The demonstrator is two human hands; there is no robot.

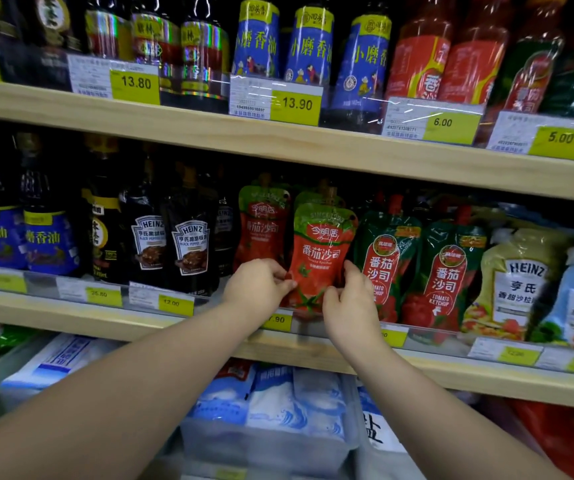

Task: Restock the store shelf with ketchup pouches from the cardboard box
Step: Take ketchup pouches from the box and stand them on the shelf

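Right now I am standing a red plastic ketchup pouch with a green top (321, 247) upright at the front edge of the pale wooden middle shelf (71, 311). My left hand (257, 287) pinches its lower left corner and my right hand (349, 304) curls round its lower right side, so both are clamped on it. A matching red pouch (263, 225) stands just beside it toward the shelf's left end. Toward the right end are dark green pouches (384, 268) reading "TOMATO KETCHUP".

I judge this to be the placing step. Next I should square the pouch, label forward, and let go. The cardboard box is out of view.

Glossy black pouches (188, 244) read "HEINZ BLACK PEPPER". A yellow price tag (278, 319) by my left wrist shows "7.90".
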